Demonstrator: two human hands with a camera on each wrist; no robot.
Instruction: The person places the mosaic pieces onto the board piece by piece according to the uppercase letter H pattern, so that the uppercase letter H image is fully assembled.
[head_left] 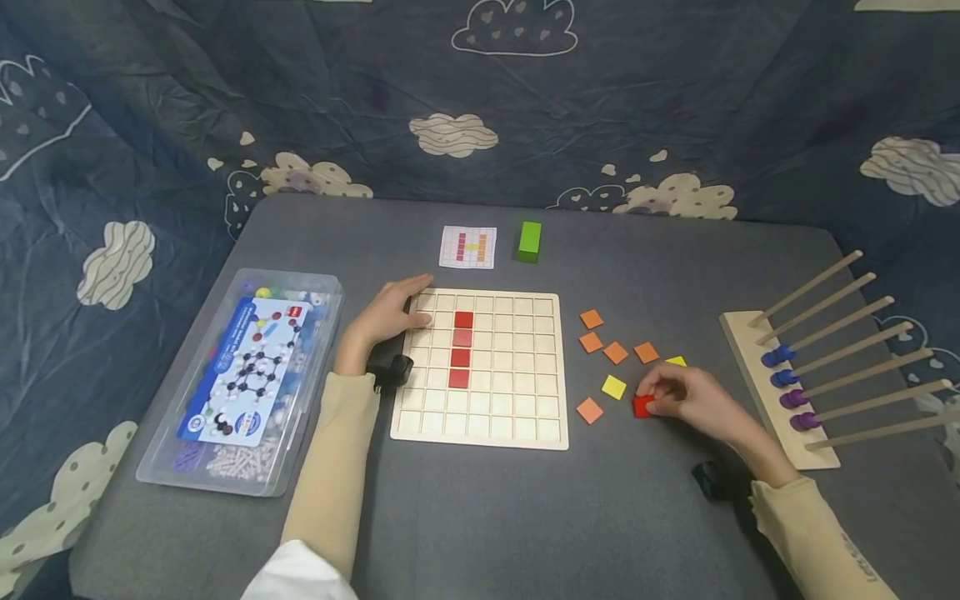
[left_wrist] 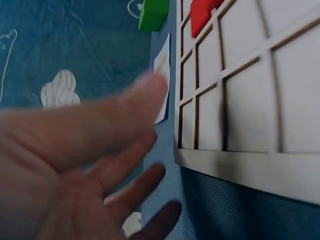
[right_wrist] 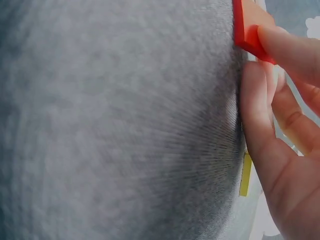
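Observation:
A wooden grid board (head_left: 480,425) lies flat in the middle of the table, with a column of several red tiles (head_left: 459,358) in its squares. At its upper left edge my left hand (head_left: 386,315) is spread with the fingers apart; in the left wrist view it holds nothing. To the right of the board my right hand (head_left: 686,398) pinches a red tile (right_wrist: 247,30) between thumb and fingers, low over the cloth. Several orange tiles (head_left: 591,342) and a yellow tile (head_left: 613,387) lie loose nearby. Another yellow tile (head_left: 677,361) is partly hidden behind the right hand.
Behind the board lie a pattern card (head_left: 468,247) and a green block (head_left: 529,242). A lidded plastic box (head_left: 307,433) of small parts stands at the left. A wooden peg rack (head_left: 750,358) with blue and purple beads is close to the right forearm.

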